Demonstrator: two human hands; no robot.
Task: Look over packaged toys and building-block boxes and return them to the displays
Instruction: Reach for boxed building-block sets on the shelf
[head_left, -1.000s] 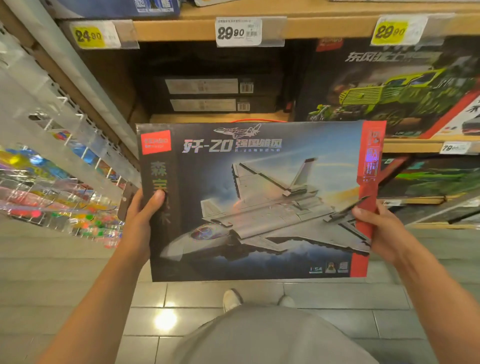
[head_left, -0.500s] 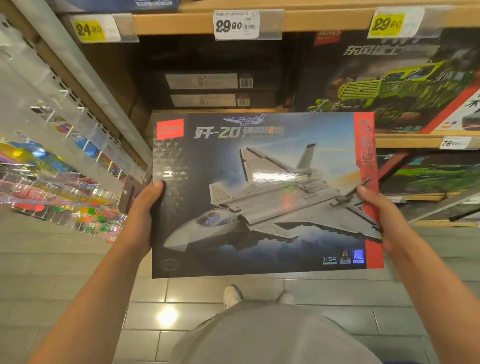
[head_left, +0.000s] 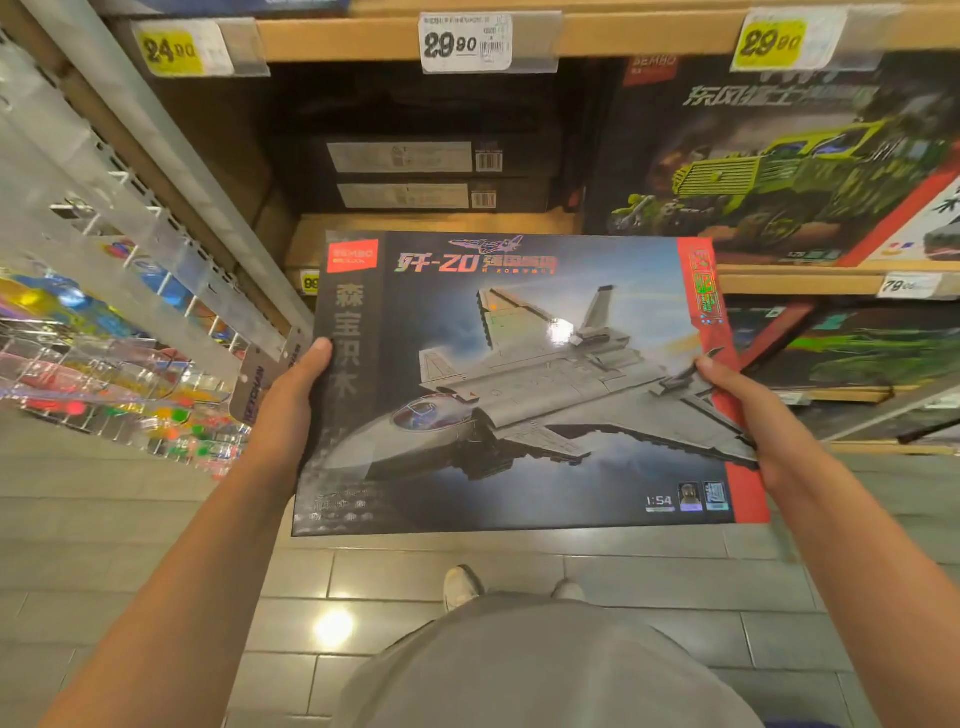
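A large fighter-jet building-block box fills the centre of the frame, held face-up toward the camera, its printed lid showing a grey jet on a dark blue sky with a red band down the right edge. The left hand takes the box's left edge at centre left of the frame: its grip is closed round that edge, the thumb lying on the dark printed strip of the lid and the other fingers hidden behind the box. The right hand holds the opposite edge at centre right, its thumb pressed on the red band near the jet's tail, the remaining fingers out of sight beneath. The box hangs in the air above the tiled floor, in front of the wooden shelves at the top of the frame. On the shelf at the upper right stands a green truck block box; dark boxes with barcodes lie stacked at upper centre. Yellow and white price tags line the shelf edge. Packaged toys on pegs hang at the left.
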